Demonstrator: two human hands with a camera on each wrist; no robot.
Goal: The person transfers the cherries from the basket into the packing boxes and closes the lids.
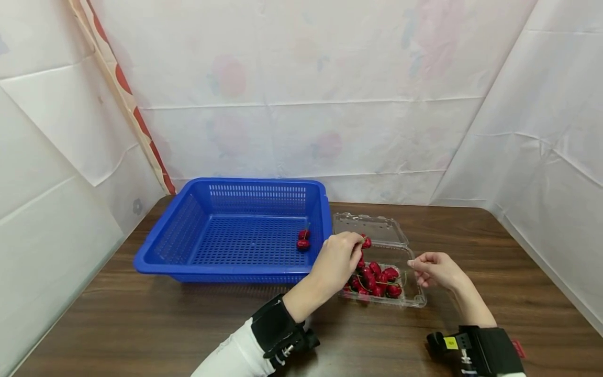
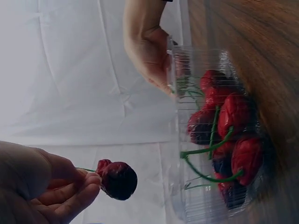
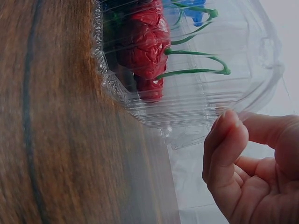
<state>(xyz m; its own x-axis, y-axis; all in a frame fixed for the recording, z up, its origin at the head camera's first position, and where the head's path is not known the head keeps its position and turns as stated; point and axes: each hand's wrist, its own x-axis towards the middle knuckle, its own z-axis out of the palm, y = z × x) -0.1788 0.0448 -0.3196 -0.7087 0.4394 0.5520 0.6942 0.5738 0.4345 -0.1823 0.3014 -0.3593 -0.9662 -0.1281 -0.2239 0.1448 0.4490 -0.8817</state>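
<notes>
- Transferring cherries (image 1: 369,280) from a clear box (image 1: 418,301) to a blue basket (image 1: 212,268), apparently at an early stage: two cherries (image 1: 303,244) lie near the basket's right wall; most are left in the box.
- Left hand (image 1: 332,266): fingers pinching a green stem, with at least one cherry (image 2: 120,181) held clear of the pile.
- Right hand (image 1: 435,270): fingers pinching the box's right rim.
- Box: lid (image 1: 369,230) open, resting on the bench (image 1: 155,324) just beside the basket.
- Cherries: glossy, wrinkled, bright red to near-black; stems thin, green, some sharply bent.
</notes>
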